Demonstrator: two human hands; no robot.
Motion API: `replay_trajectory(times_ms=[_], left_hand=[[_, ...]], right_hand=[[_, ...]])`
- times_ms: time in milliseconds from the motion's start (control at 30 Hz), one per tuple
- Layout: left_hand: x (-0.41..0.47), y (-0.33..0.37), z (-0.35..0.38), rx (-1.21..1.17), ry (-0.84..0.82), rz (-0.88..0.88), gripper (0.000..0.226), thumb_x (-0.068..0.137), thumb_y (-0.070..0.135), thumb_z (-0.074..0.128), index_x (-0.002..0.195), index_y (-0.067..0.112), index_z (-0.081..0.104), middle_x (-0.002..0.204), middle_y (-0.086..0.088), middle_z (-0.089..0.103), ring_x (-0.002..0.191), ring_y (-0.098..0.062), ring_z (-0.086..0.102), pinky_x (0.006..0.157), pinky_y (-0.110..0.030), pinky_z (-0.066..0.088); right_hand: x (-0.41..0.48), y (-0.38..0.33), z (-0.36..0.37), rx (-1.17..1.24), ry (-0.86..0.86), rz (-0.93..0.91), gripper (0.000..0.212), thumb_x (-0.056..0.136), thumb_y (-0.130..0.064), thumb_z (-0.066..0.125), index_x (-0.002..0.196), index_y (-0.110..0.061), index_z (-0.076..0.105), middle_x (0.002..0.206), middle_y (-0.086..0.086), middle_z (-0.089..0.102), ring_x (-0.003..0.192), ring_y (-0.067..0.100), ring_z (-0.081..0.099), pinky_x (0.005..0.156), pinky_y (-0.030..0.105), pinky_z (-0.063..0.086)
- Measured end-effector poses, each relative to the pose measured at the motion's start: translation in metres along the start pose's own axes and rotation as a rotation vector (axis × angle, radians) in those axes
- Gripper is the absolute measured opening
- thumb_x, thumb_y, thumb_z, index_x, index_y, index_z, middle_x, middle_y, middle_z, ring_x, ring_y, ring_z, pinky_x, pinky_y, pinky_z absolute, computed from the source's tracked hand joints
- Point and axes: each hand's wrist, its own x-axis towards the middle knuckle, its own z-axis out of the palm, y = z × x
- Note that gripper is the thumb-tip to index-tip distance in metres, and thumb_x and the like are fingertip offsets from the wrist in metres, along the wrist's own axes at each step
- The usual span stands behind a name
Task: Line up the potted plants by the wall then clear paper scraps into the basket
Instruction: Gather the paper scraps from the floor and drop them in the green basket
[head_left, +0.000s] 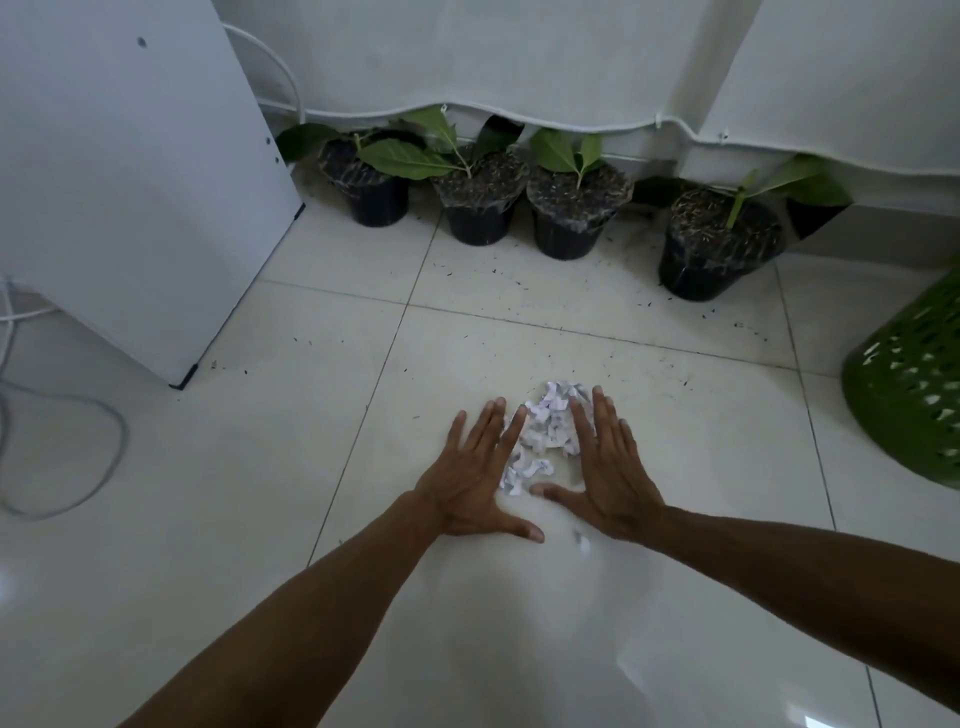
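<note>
Several black potted plants stand in a row by the wall: one at the left (371, 192), two in the middle (480, 208) (571, 218) and one further right (711, 249). A heap of small white paper scraps (545, 431) lies on the tiled floor. My left hand (475, 478) and my right hand (605, 467) lie flat on the floor with fingers spread, on either side of the heap, touching its edges. Neither hand holds anything. A green perforated basket (914, 395) sits at the right edge, tipped.
A white cabinet (130, 182) stands at the left, with grey cables (67, 405) looping on the floor beside it. White curtains (519, 62) hang above the pots. Dark soil specks dot the tiles in front of the pots.
</note>
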Motion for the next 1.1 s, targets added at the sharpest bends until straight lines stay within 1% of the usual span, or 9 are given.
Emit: replay_trajectory(times_ms=[100, 300, 467, 600, 767, 867, 967, 1033, 1100], left_hand=[[0.001, 0.0, 0.001, -0.046, 0.05, 0.035, 0.148, 0.051, 0.102, 0.043, 0.154, 0.019, -0.023, 0.165, -0.007, -0.02, 0.152, -0.023, -0.019, 0.122, -0.057, -0.003], [-0.009, 0.007, 0.016, -0.052, 0.115, -0.051, 0.148, 0.051, 0.104, 0.041, 0.157, 0.018, -0.016, 0.166, -0.008, -0.018, 0.153, -0.024, -0.015, 0.122, -0.057, 0.004], [0.011, 0.004, 0.01, -0.027, 0.101, -0.064, 0.137, 0.06, 0.1, 0.039, 0.155, 0.022, -0.021, 0.164, -0.006, -0.024, 0.153, -0.021, -0.018, 0.122, -0.055, -0.002], [0.033, 0.001, 0.004, -0.003, 0.14, -0.006, 0.125, 0.069, 0.094, 0.039, 0.158, 0.022, -0.011, 0.166, -0.008, -0.016, 0.154, -0.022, -0.013, 0.122, -0.056, 0.004], [0.054, 0.0, 0.005, 0.019, 0.134, 0.189, 0.101, 0.079, 0.087, 0.037, 0.158, 0.038, -0.001, 0.168, 0.001, -0.007, 0.154, -0.017, -0.007, 0.123, -0.051, 0.007], [0.061, 0.005, 0.01, 0.013, 0.155, 0.26, 0.079, 0.09, 0.076, 0.038, 0.156, 0.037, 0.021, 0.168, 0.0, 0.008, 0.155, -0.016, 0.003, 0.124, -0.044, 0.009], [0.06, 0.005, 0.015, -0.073, 0.257, 0.289, 0.05, 0.098, 0.055, 0.045, 0.137, 0.025, 0.053, 0.159, -0.006, 0.035, 0.149, -0.02, 0.028, 0.119, -0.045, 0.026], [0.058, 0.002, 0.017, -0.108, 0.329, 0.288, 0.041, 0.097, 0.036, 0.054, 0.13, 0.014, 0.059, 0.147, -0.011, 0.051, 0.137, -0.025, 0.046, 0.112, -0.045, 0.038], [0.056, 0.0, 0.018, -0.155, 0.403, 0.257, 0.038, 0.092, 0.021, 0.061, 0.127, 0.006, 0.061, 0.133, -0.013, 0.061, 0.122, -0.026, 0.055, 0.104, -0.042, 0.045]], right_hand=[[0.029, 0.02, -0.013, -0.015, 0.019, -0.006, 0.119, 0.073, -0.092, 0.042, 0.157, -0.028, -0.011, 0.167, 0.005, -0.016, 0.155, 0.026, -0.008, 0.122, 0.048, 0.006], [0.056, 0.044, -0.03, -0.133, -0.132, -0.241, 0.092, 0.082, -0.087, 0.034, 0.154, -0.047, -0.006, 0.167, -0.007, -0.012, 0.154, 0.02, -0.007, 0.123, 0.056, 0.012], [0.043, 0.035, -0.03, -0.163, -0.149, -0.332, 0.069, 0.096, -0.07, 0.022, 0.155, -0.035, 0.024, 0.167, -0.001, 0.012, 0.155, 0.021, 0.003, 0.123, 0.052, 0.018], [0.003, 0.042, -0.031, -0.028, -0.093, -0.329, 0.068, 0.096, -0.068, 0.033, 0.153, -0.031, 0.032, 0.166, 0.0, 0.017, 0.155, 0.02, 0.01, 0.122, 0.049, 0.024], [-0.053, 0.059, -0.03, 0.027, 0.023, -0.285, 0.098, 0.081, -0.075, 0.057, 0.158, -0.028, 0.018, 0.168, 0.004, 0.004, 0.155, 0.026, 0.005, 0.121, 0.051, 0.017], [-0.071, 0.061, -0.018, -0.006, 0.044, -0.214, 0.104, 0.078, -0.079, 0.056, 0.158, -0.028, 0.013, 0.168, 0.005, 0.002, 0.155, 0.027, 0.003, 0.121, 0.055, 0.019], [-0.064, 0.054, -0.007, -0.017, 0.08, -0.065, 0.107, 0.078, -0.083, 0.05, 0.159, -0.027, 0.008, 0.168, 0.002, -0.001, 0.155, 0.023, 0.001, 0.123, 0.05, 0.018], [-0.048, 0.049, -0.006, -0.029, 0.091, -0.065, 0.105, 0.08, -0.083, 0.048, 0.159, -0.027, 0.008, 0.168, 0.003, -0.001, 0.155, 0.022, 0.001, 0.124, 0.047, 0.015], [-0.03, 0.045, -0.007, -0.033, 0.084, -0.107, 0.101, 0.081, -0.082, 0.047, 0.159, -0.028, 0.01, 0.168, 0.006, 0.002, 0.155, 0.023, 0.002, 0.124, 0.046, 0.015]])
